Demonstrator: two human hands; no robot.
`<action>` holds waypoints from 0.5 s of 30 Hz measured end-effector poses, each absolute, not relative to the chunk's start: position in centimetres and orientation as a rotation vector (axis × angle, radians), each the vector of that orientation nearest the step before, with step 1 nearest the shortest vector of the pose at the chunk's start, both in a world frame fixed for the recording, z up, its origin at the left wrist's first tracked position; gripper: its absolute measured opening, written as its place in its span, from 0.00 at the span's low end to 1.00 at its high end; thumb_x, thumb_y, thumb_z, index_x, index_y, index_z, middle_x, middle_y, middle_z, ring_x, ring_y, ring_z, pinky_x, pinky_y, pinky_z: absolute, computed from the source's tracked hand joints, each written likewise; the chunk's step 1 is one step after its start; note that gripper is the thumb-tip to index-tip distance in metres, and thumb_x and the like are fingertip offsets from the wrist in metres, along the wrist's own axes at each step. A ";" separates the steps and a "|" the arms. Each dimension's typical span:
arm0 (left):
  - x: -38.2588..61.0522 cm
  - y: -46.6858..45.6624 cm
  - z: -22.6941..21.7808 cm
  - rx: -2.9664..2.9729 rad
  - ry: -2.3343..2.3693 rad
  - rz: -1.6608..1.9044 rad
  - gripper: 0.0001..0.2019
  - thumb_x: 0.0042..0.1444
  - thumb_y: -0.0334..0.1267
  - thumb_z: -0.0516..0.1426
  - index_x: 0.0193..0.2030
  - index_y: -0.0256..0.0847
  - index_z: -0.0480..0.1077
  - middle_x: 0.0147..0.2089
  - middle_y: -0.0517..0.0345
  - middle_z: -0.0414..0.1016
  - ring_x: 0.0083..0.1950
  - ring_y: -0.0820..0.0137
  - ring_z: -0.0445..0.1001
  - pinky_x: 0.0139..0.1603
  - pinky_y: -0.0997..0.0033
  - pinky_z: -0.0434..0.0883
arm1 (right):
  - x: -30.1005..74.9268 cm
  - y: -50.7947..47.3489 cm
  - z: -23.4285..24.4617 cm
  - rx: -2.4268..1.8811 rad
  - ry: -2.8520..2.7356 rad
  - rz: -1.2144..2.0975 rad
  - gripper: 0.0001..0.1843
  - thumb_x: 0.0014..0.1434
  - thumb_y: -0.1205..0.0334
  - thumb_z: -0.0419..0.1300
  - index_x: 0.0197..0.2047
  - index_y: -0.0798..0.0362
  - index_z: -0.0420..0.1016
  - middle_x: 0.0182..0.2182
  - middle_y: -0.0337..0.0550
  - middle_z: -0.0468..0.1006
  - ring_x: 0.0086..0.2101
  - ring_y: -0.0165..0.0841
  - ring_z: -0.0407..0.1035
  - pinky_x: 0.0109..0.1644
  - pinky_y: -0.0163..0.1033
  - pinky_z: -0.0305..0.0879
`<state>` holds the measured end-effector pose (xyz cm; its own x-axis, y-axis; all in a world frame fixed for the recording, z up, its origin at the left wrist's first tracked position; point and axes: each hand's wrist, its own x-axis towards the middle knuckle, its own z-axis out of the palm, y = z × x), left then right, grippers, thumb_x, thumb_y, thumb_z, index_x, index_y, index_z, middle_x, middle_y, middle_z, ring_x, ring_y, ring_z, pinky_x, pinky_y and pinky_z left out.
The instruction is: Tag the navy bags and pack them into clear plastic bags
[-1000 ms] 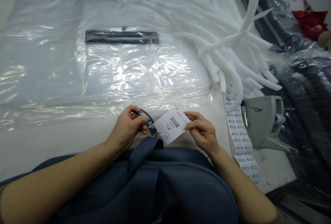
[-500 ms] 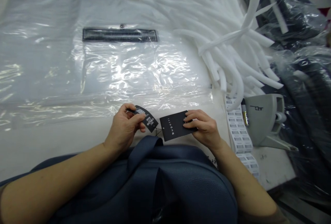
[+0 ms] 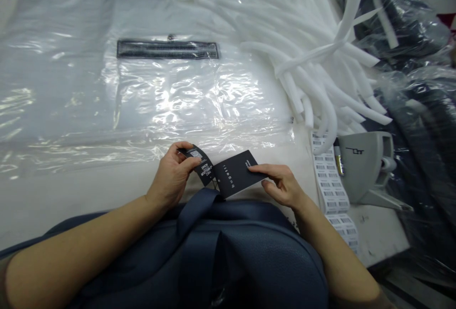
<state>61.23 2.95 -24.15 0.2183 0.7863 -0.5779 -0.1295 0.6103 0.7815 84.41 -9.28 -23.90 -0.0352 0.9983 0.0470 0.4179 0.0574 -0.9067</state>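
My left hand (image 3: pixel 169 171) pinches a small black hang tag (image 3: pixel 204 170) with white print and a code square, its top end bent back between thumb and fingers. A larger black tag (image 3: pixel 233 176) lettered "bugatti" lies tilted beside it, its left corner close against the small one. My right hand (image 3: pixel 283 183) grips the right end of this larger tag, with the index finger stretched across its face and the thumb at its lower edge. A thin cord joins the tags near a strap of the dark blue bag (image 3: pixel 263 233), which sits below both hands.
Clear plastic bags (image 3: pixel 142 95) with a dark printed strip lie flat ahead. White foam tubes (image 3: pixel 313 71) are heaped at the upper right. Barcode labels (image 3: pixel 329 180), a marker (image 3: pixel 338 157) and a grey tape dispenser (image 3: pixel 366 161) stand right. Plastic-wrapped dark items (image 3: pixel 423 123) lie beyond the table edge.
The larger tag has shifted left and tilted, touching or overlapping the small tag. My right fingers have slid toward its right end, uncovering small print. My left hand has barely moved.
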 end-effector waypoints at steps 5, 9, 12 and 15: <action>61.0 2.9 -24.2 0.629 1.170 0.682 0.24 0.36 0.34 0.69 0.39 0.39 0.63 0.27 0.62 0.73 0.27 0.74 0.71 0.30 0.77 0.71 | 83.8 -9.1 -24.0 -1.538 -1.228 0.987 0.07 0.49 0.66 0.67 0.34 0.48 0.82 0.29 0.40 0.82 0.27 0.33 0.75 0.28 0.33 0.71; 59.9 3.7 -24.9 0.651 1.023 0.442 0.24 0.39 0.38 0.71 0.40 0.38 0.64 0.32 0.57 0.76 0.36 0.68 0.76 0.42 0.70 0.73 | 83.4 -9.2 -24.9 -1.511 -0.995 0.945 0.07 0.46 0.68 0.69 0.29 0.46 0.82 0.25 0.36 0.81 0.24 0.30 0.74 0.26 0.31 0.71; 58.9 4.7 -25.7 0.880 1.012 0.347 0.20 0.41 0.41 0.70 0.39 0.38 0.68 0.33 0.58 0.74 0.36 0.70 0.74 0.41 0.73 0.70 | 83.6 -9.4 -25.3 -1.473 -0.935 0.887 0.10 0.44 0.70 0.70 0.28 0.44 0.82 0.25 0.34 0.81 0.24 0.30 0.75 0.28 0.30 0.73; 58.4 5.6 -26.1 1.289 1.114 0.414 0.14 0.48 0.47 0.65 0.33 0.38 0.72 0.34 0.58 0.70 0.34 0.73 0.68 0.35 0.77 0.67 | 83.9 -9.6 -25.7 -1.463 -0.925 0.818 0.10 0.44 0.70 0.70 0.28 0.44 0.82 0.26 0.35 0.82 0.25 0.32 0.76 0.29 0.32 0.75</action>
